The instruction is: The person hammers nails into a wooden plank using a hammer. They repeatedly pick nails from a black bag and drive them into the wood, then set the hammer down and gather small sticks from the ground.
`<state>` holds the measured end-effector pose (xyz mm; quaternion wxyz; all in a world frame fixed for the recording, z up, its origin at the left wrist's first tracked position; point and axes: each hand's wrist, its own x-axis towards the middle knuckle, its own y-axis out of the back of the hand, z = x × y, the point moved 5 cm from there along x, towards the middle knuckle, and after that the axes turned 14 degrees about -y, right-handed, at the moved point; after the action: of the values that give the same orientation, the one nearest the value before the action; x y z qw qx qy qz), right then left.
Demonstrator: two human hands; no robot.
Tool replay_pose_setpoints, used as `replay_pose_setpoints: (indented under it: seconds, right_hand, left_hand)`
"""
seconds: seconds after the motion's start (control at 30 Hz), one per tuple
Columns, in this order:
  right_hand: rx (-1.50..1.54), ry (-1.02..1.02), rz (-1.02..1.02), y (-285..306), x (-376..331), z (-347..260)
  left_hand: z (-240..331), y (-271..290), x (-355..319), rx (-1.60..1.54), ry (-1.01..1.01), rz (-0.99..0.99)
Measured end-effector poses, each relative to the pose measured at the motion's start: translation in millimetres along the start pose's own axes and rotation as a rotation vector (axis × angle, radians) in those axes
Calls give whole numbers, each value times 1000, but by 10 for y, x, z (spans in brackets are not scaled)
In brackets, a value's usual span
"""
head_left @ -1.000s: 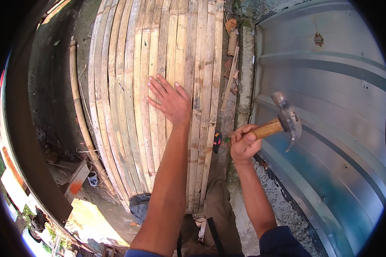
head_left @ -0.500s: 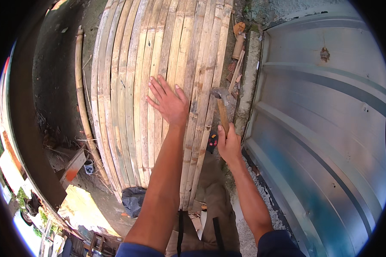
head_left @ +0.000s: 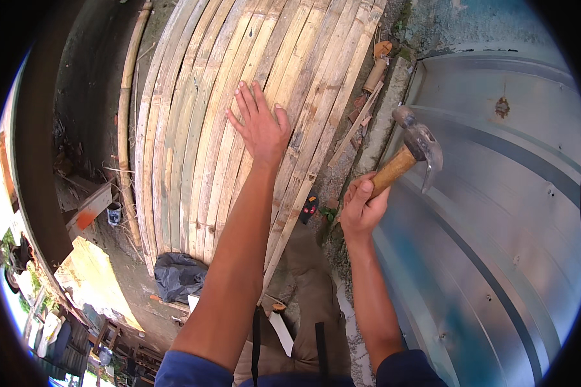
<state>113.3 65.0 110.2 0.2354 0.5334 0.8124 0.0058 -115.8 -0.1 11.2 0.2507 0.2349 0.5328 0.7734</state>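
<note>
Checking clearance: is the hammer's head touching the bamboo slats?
No, the hammer is held out to the right, its head clear of the bamboo slats.

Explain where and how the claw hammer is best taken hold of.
Likely by its slim wooden handle, coming from the picture's lower left: it slants that way, with the metal head and curved claw at the opposite end. The right hand grips it there.
</note>
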Motion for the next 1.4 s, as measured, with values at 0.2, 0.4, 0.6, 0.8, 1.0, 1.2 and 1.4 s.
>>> replay_pose_setpoints:
  seconds: [0.2, 0.4, 0.6, 0.8, 1.0, 1.2, 1.4]
  right_hand:
    - [-535, -71, -75, -63, 65, 714]
    - [-331, 7, -17, -12, 22, 273]
    - [253, 143, -161, 114, -237, -598]
    - [-512, 19, -38, 102, -119, 482]
    - [-426, -40, -117, -40, -1581, 352]
    - [-431, -126, -209, -769, -2845, 732]
    - [-552, 38, -250, -1360, -3339, 1082]
  left_hand:
    - [-32, 64, -45, -278, -144, 53]
    - [-224, 169, -376, -507, -285, -110]
    - [-333, 352, -1370, -493, -172, -113]
    - [-361, 662, -2152, -702, -71, -142]
    - [-861, 1262, -2974, -1055, 258, -152]
    - [-1430, 2098, -4112, -1003, 387, -98]
    - [-2347, 2499, -4932, -628, 291, 166]
